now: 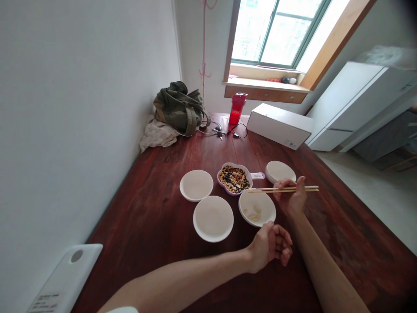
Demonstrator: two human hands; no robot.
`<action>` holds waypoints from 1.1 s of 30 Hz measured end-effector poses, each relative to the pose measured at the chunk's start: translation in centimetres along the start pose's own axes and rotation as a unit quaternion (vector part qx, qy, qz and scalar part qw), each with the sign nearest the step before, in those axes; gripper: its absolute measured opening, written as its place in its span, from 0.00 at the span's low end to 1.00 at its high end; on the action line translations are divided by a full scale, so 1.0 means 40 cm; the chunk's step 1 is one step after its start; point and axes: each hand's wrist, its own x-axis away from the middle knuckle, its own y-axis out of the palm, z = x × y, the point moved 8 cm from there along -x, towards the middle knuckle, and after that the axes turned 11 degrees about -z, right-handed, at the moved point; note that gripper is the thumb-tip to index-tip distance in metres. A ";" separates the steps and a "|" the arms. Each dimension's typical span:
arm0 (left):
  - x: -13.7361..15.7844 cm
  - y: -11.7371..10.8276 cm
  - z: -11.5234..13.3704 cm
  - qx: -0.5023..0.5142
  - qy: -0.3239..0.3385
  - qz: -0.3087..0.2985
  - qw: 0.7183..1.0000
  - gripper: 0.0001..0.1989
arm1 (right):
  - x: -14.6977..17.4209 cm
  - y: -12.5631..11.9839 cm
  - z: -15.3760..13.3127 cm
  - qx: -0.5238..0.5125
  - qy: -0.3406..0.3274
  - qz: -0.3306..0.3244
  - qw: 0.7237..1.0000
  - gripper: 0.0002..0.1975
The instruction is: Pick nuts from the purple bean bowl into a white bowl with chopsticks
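Observation:
My right hand grips a pair of wooden chopsticks, held level, their tips pointing left over a white plate. Several pale, thin pieces lie on that plate. My left hand rests just in front of it, fingers loosely curled, thumb apart, nothing visible in it. Behind the plate sits a purple-rimmed, flower-shaped bowl of mixed beans, grains and pale bits, a white label tag at its right. Two bare white plates, one nearer and one farther, lie to the left.
A stack of white plates stands beyond my right hand. Farther back are a red shaker bottle, a white box, keys with a cable, and a green bag against the wall. A white board-like object is at lower left.

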 end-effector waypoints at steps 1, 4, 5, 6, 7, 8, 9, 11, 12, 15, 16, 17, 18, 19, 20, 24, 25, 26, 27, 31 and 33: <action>0.000 0.000 0.000 0.000 0.000 0.000 1.000 0.31 | -0.001 -0.001 -0.005 0.007 -0.005 -0.004 1.000 0.37; 0.001 0.001 0.002 -0.001 0.001 0.001 1.000 0.31 | 0.000 -0.004 -0.014 0.017 -0.011 -0.005 1.000 0.38; 0.001 0.001 0.002 -0.002 0.000 0.001 1.000 0.31 | 0.001 -0.003 -0.014 0.019 -0.011 -0.007 1.000 0.39; 0.001 0.002 0.003 -0.004 0.000 0.002 1.000 0.31 | 0.002 -0.001 -0.014 0.019 -0.009 -0.011 1.000 0.39; 0.001 0.002 0.003 -0.004 -0.001 0.002 1.000 0.31 | 0.002 0.001 -0.014 0.019 -0.006 -0.015 1.000 0.39; 0.001 0.002 0.002 -0.005 -0.002 0.002 1.000 0.31 | 0.003 0.003 -0.012 0.018 -0.002 -0.020 1.000 0.40; 0.001 0.002 0.002 -0.005 -0.002 0.002 1.000 0.31 | 0.003 0.004 -0.009 0.015 0.001 -0.023 1.000 0.40; 0.001 0.000 0.001 -0.005 -0.002 0.003 1.000 0.31 | 0.004 0.002 -0.004 0.007 0.003 -0.017 1.000 0.41; 0.000 0.000 0.001 -0.004 -0.001 0.004 1.000 0.31 | 0.005 0.000 -0.001 0.006 0.005 -0.008 1.000 0.41; 0.000 -0.002 -0.001 -0.001 0.001 0.002 1.000 0.31 | 0.010 0.003 0.019 0.021 0.028 0.008 0.999 0.41; 0.000 -0.002 -0.001 0.000 0.002 0.000 1.000 0.31 | 0.012 0.009 0.028 0.030 0.043 0.002 0.999 0.40; 0.000 -0.002 -0.001 0.001 0.002 -0.001 1.000 0.31 | 0.014 0.017 0.037 0.039 0.058 -0.006 0.997 0.40; 0.000 -0.001 -0.001 0.002 0.001 -0.002 1.000 0.30 | 0.016 0.025 0.045 0.048 0.071 -0.016 0.996 0.40; 0.000 -0.001 -0.001 0.003 0.000 -0.002 1.000 0.30 | 0.017 0.032 0.052 0.057 0.082 -0.024 0.995 0.40; 0.001 0.000 0.000 0.004 0.000 -0.002 1.000 0.30 | 0.019 0.037 0.056 0.065 0.089 -0.030 0.993 0.40; 0.003 0.001 0.003 0.004 -0.001 0.002 1.000 0.29 | 0.019 0.045 0.066 0.076 0.102 -0.040 0.991 0.40; 0.003 0.001 0.003 0.003 -0.002 0.003 1.000 0.29 | 0.018 0.047 0.067 0.073 0.103 -0.043 0.991 0.40; 0.003 0.001 0.003 0.002 -0.003 0.004 1.000 0.29 | 0.017 0.048 0.068 0.069 0.104 -0.045 0.991 0.39; 0.003 0.000 0.003 0.001 -0.004 0.004 1.000 0.29 | 0.016 0.049 0.069 0.067 0.104 -0.047 0.991 0.38; 0.001 0.001 0.002 0.000 -0.003 0.001 1.000 0.29 | 0.010 0.049 0.066 0.094 0.099 -0.042 0.990 0.36; 0.000 0.001 0.001 0.002 -0.003 0.002 1.000 0.29 | 0.008 0.044 0.060 0.131 0.091 -0.032 0.987 0.36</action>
